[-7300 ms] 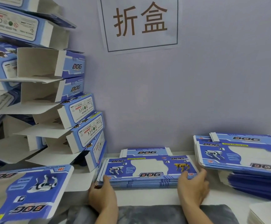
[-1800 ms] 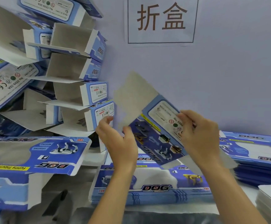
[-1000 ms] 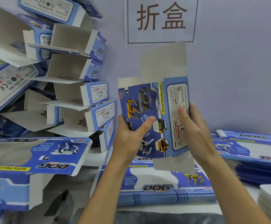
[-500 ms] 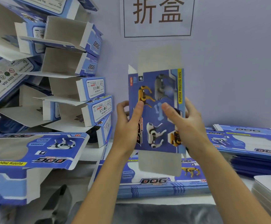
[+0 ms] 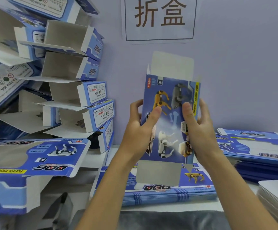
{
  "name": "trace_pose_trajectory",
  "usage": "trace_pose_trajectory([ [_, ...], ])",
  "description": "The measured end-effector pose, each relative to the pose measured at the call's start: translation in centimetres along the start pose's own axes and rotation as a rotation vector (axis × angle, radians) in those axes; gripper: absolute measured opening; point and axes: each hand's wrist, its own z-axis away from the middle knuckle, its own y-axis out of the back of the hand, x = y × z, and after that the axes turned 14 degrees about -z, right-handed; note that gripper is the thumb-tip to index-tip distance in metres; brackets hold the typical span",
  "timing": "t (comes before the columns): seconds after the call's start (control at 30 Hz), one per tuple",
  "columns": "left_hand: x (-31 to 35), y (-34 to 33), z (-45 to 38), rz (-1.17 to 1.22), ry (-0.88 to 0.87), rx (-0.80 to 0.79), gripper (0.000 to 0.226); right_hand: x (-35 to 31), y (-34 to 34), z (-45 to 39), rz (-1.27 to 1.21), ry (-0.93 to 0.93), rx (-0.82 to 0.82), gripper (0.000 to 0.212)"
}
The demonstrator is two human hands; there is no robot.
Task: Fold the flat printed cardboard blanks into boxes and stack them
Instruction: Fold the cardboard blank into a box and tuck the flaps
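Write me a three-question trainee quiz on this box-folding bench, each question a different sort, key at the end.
1. True or false: the box in the hands is held upright with both end flaps still open.
2. Multiple choice: where does the nearest stack of flat blanks lie? A) on the bench below the held box B) on top of the folded boxes C) pinned to the wall
3. Fill in: the pile of folded boxes stands on the person's ____ side.

Key
1. True. The left hand and right hand grip its two long sides; plain flaps stick out above and below.
2. A
3. left
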Motion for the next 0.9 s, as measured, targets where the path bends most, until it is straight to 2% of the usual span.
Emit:
trace_pose_trajectory([
  [0.1,0.8,1.0,-0.1,0.141,0.068,0.009,0.039,0.0,-0.1,0.3,0.053,0.017,-0.003,0.081],
  [0.17,1.6,1.5,-0.3,0.219,0.054,0.073,0.046,0.0,-0.6,0.5,0.077,0.007,-0.08,0.081],
  [0.3,2.8,2.0,-0.3,0.151,-0.051,0.262,0.072,-0.1,-1.1,0.4,0.048,0.053,-0.238,0.074],
  [0.43,3.0,1.9,0.0,0.101,-0.125,0.279,0.073,-0.9,-0.8,0.3,-0.043,0.023,-0.314,0.077],
  [0.53,3.1,1.4,0.3,0.007,-0.197,0.234,0.068,-1.6,-1.1,0.3,-0.104,0.099,-0.216,0.067],
  [0.63,3.4,1.0,0.3,-0.039,-0.245,0.236,0.065,-2.1,-1.4,0.2,0.021,0.209,-0.114,0.065],
  [0.9,3.1,1.1,-0.3,0.008,-0.178,0.146,0.074,-1.7,-2.2,0.2,0.063,0.247,-0.087,0.067],
])
